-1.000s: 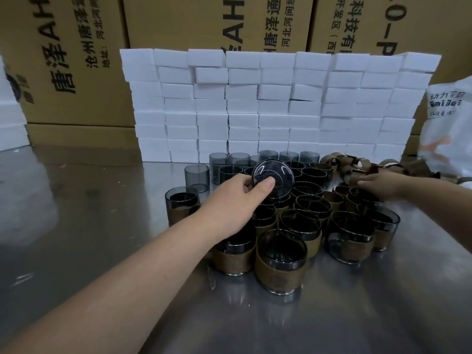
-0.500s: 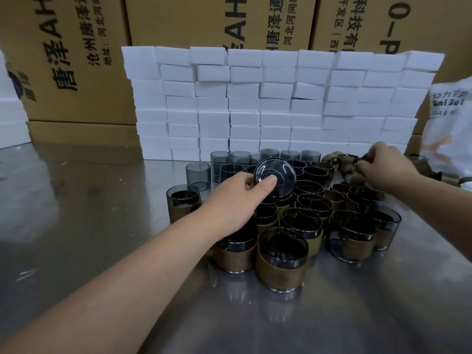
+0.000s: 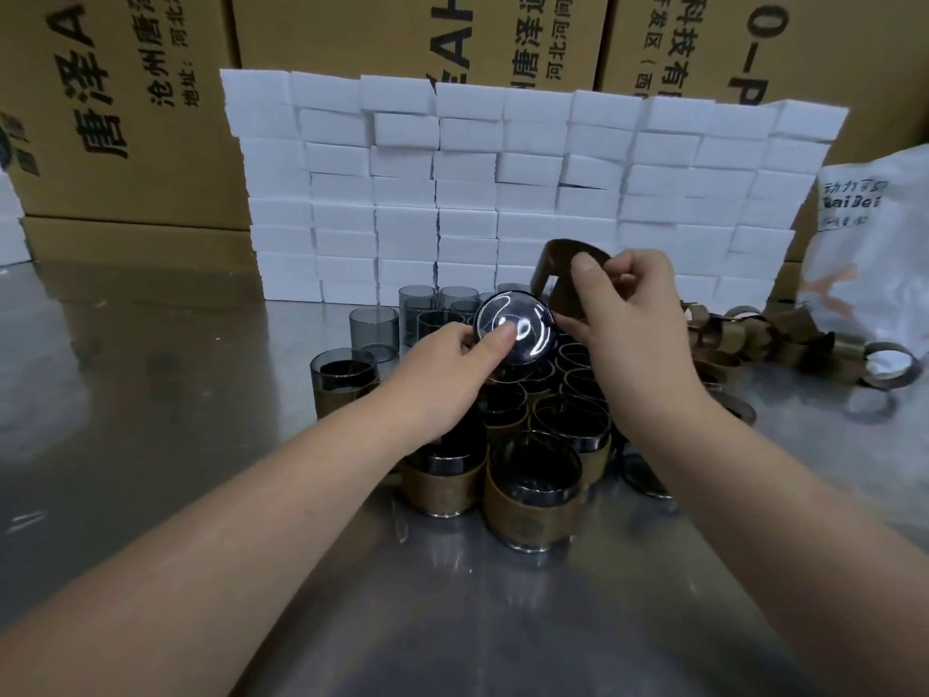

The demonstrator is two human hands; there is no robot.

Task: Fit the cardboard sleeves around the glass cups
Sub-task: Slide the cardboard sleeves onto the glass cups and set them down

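1. Holding a cup [image 3: 513, 339] in the middle of the frame, the left hand [image 3: 442, 379] is gripping it by the wall, with the thumb lying on the shiny base. The base is facing the camera, and the cup is hanging above the sleeved cups [image 3: 533, 495].
2. The right hand [image 3: 623, 314] is pinching a sleeve [image 3: 555, 254] between thumb and fingers, just up and right of the cup. I cannot tell if the two are touching.
3. I am judging that the sleeve is only arriving at the cup, so the fitting itself is not yet begun.
4. For doing it well, the right hand should be loosening its pinch so that the ring is opening round. Then it should be turning the opening squarely to the base.
5. The left thumb is covering part of the base. It should be moving to the wall near the mouth, otherwise it is blocking the way of the sleeve.
6. The sleeve should be sliding evenly on all sides, because pushing on one side only is likely to be creasing the cardboard.
7. Glass is slippery and other cups are standing right under this one, so the left grip should be firm during the push.
8. More sleeves [image 3: 744, 339] are lying at the right of the frame, and bare cups [image 3: 374, 327] are waiting in front of the white blocks [image 3: 502, 193].
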